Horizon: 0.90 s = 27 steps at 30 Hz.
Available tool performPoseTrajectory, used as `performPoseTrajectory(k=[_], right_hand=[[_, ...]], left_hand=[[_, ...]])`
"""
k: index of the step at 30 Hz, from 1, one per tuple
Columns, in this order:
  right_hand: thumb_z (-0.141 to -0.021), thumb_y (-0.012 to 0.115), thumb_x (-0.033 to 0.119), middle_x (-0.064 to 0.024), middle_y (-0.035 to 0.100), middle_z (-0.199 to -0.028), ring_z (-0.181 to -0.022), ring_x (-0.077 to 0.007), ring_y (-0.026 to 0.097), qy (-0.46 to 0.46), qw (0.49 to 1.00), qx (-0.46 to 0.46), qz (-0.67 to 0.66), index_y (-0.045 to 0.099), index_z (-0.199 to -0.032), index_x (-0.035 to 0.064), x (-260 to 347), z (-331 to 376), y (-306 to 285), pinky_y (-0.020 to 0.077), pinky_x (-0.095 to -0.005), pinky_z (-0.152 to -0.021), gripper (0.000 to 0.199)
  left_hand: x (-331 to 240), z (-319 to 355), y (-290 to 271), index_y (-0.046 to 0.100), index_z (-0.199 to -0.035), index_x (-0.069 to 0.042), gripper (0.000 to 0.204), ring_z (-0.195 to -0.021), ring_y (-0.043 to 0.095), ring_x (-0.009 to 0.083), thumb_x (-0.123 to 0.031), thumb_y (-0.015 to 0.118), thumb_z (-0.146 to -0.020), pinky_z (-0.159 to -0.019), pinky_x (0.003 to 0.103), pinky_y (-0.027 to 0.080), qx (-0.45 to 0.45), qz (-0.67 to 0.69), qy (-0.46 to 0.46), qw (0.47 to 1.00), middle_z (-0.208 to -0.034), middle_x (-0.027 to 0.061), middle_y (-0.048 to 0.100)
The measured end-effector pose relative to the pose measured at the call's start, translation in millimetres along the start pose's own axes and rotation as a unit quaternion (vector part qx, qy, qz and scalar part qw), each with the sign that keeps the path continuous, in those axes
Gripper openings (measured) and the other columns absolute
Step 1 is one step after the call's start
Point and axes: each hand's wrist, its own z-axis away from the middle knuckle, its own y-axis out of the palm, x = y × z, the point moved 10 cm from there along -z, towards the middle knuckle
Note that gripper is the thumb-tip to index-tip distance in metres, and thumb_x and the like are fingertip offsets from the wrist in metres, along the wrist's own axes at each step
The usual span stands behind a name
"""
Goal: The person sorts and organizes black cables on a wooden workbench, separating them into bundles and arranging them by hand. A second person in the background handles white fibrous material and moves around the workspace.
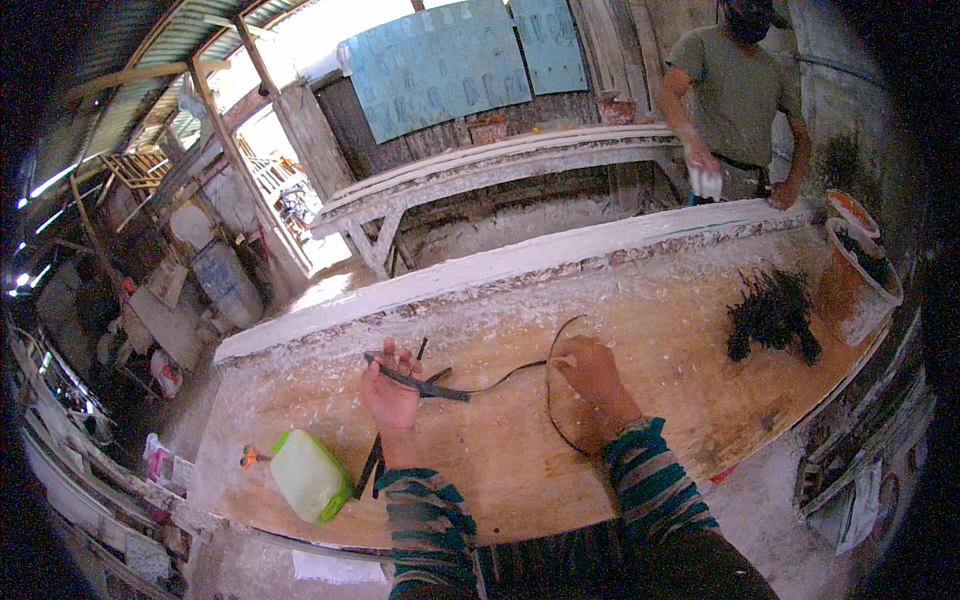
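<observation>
Palm up over the plywood tabletop (500,470), my left hand (392,402) is closed on a flat black strip (440,389) that sticks out past the fingers on both sides. A much thinner black strand (510,374) runs from near that strip across to my right hand (592,378). The right fingers are pinched together on the strand, and part of it curves down beside the wrist. More black strips (370,466) lie under and beside my left wrist. A pale green plastic container (310,478) with bright green ends lies left of my left forearm, next to orange-handled scissors (251,457).
A tangled black fibre bundle (770,318) lies at the table's right, near a stained bucket (850,300). A white-coated board (480,262) edges the table's far side. Beyond it, a person (735,105) holds something white. A long bench (500,160) stands behind.
</observation>
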Motion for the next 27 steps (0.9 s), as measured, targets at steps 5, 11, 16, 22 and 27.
performPoseTrajectory(k=[5, 11, 16, 22, 27], right_hand=[[-0.073, 0.063, 0.025, -0.0106, 0.048, -0.120, -0.116, -0.0311, 0.039, -0.018, 0.992, 0.088, 0.092, 0.046, -0.118, 0.0157, 34.1, 19.1, 44.2, 0.0257, -0.0548, -0.094, 0.049], [-0.077, 0.059, 0.025, -0.0102, 0.035, -0.134, -0.126, -0.0323, 0.027, -0.023, 0.972, 0.228, 0.057, 0.025, -0.134, 0.0123, 67.1, 16.4, 49.7, 0.0180, -0.0569, -0.099, 0.068], [-0.075, 0.062, 0.029, -0.0135, 0.037, -0.132, -0.123, -0.0302, 0.031, 0.000, 0.950, 0.071, -0.303, 0.020, -0.135, 0.0080, 67.8, 13.8, 22.2, 0.0260, -0.0437, -0.099, 0.076], [-0.082, 0.057, 0.033, -0.0087, 0.053, -0.104, -0.092, -0.0216, 0.050, 0.123, 0.769, 0.184, -0.599, 0.046, -0.109, 0.0037, 74.7, 11.5, 39.7, 0.0382, -0.0298, -0.082, 0.042], [-0.089, 0.045, 0.033, 0.0011, 0.042, -0.060, -0.059, -0.0125, 0.042, 0.368, 0.573, -0.024, -0.732, 0.045, -0.069, 0.0121, 24.2, 17.4, 37.1, 0.0368, -0.0256, -0.059, 0.029]], left_hand=[[56.6, 31.1, 53.0, 0.055, -0.083, -0.004, 0.018, -0.067, 0.054, 0.0197, -0.022, 0.057, -0.078, -0.066, 0.032, 0.047, 0.218, -0.003, -0.221, 0.951, -0.091, 0.0081, 0.057], [146.7, 92.5, 72.1, 0.056, -0.084, 0.002, 0.030, -0.062, 0.053, 0.0152, -0.024, 0.065, -0.072, -0.057, 0.026, 0.044, 0.219, -0.328, -0.435, 0.810, -0.078, 0.0080, 0.057], [190.7, 149.1, 110.7, 0.056, -0.085, 0.002, 0.031, -0.063, 0.053, 0.0159, -0.023, 0.066, -0.071, -0.056, 0.026, 0.044, 0.446, -0.134, -0.556, 0.689, -0.076, 0.0073, 0.056], [200.4, 169.9, 106.6, 0.057, -0.086, 0.003, 0.032, -0.063, 0.054, 0.0168, -0.022, 0.067, -0.069, -0.054, 0.026, 0.043, 0.502, -0.131, -0.577, 0.630, -0.073, 0.0064, 0.056], [130.1, 72.4, 52.3, 0.057, -0.084, 0.003, 0.028, -0.065, 0.055, 0.0193, -0.022, 0.064, -0.072, -0.053, 0.026, 0.043, 0.107, -0.458, -0.269, 0.840, -0.073, 0.0084, 0.056]])
